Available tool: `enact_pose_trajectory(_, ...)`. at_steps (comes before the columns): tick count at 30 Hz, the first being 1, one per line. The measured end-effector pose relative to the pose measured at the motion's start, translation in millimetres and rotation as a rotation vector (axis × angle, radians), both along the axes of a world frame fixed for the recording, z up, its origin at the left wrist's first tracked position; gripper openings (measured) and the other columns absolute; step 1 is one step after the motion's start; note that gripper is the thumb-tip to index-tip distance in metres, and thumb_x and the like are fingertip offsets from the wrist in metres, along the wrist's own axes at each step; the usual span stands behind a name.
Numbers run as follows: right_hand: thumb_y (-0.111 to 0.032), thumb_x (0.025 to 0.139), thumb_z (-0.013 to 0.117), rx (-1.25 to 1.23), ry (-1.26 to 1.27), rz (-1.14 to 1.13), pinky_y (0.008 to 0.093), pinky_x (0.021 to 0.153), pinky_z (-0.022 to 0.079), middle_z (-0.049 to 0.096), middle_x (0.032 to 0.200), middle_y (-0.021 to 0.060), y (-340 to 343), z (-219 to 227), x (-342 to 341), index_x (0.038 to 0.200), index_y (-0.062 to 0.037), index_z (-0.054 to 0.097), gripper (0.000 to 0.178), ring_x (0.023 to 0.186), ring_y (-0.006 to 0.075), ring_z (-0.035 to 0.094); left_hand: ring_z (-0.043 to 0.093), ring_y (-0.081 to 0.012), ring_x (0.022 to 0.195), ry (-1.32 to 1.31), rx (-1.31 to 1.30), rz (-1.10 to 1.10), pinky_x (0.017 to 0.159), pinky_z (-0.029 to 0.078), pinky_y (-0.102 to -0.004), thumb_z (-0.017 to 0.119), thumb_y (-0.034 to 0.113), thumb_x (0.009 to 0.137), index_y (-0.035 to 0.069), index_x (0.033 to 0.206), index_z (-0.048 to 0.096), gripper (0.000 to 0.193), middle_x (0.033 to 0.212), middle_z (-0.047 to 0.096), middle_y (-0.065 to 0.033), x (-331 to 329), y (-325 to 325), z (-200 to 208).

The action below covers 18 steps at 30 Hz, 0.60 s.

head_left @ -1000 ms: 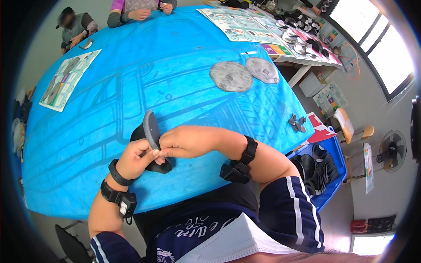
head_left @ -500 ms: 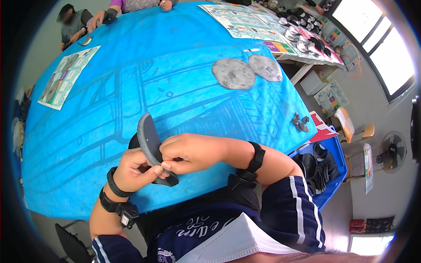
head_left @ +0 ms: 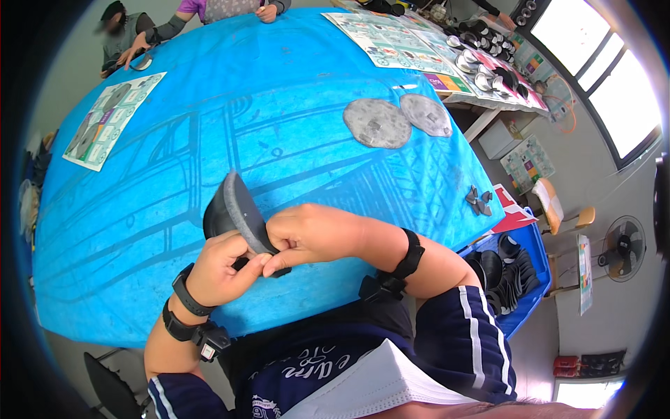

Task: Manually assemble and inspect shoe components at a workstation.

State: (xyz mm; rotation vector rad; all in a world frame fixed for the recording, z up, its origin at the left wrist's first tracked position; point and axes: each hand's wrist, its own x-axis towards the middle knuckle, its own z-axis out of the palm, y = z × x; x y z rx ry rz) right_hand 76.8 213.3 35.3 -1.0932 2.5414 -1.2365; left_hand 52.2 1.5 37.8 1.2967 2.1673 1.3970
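Both my hands hold a black curved pad with a grey, felt-like edge, raised on its side over the near part of the blue-covered table. My left hand is closed round its lower end from the left. My right hand pinches the lower edge from the right, its thumb close to the left thumb. The fingers hide the pad's bottom end, and I cannot tell whether something small is pinched there.
Two grey flat discs lie at the far right, with small dark scraps nearer the right edge. Beside the table stands a blue bin of black curved pieces. At the far left, a co-worker's hand reaches by a curved piece.
The pad has turned in my hands, showing more of its black left side. My right hand has shifted slightly. The far co-worker's hand has moved down to the curved piece.
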Motion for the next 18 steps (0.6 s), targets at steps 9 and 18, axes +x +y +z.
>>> enact_pose_trajectory(9,-0.027,0.085,0.059,-0.192,0.196,0.231,0.0384,0.057,0.041,0.05,0.064,0.0105,3,-7,-2,0.072,-0.0024,0.055,0.028,0.062,0.0302,0.05,0.059,-0.0224,0.065,0.153,-0.073,-0.169,0.059,0.045,-0.0288,0.06,0.007,0.081,0.003,0.086,0.064,0.008,0.074,0.061,-0.0096,-3,-1,4)
enact_pose_trajectory(18,-0.013,0.086,0.059,-0.278,-0.07,0.45,0.0359,0.051,0.039,0.052,0.062,0.0113,2,2,3,0.073,-0.0009,0.056,0.018,0.056,0.0279,0.051,0.062,-0.0183,0.066,-0.085,0.119,-0.314,0.058,0.047,-0.028,0.062,0.009,0.084,0.0,0.083,0.063,0.009,0.074,0.063,-0.0084,2,-1,2)
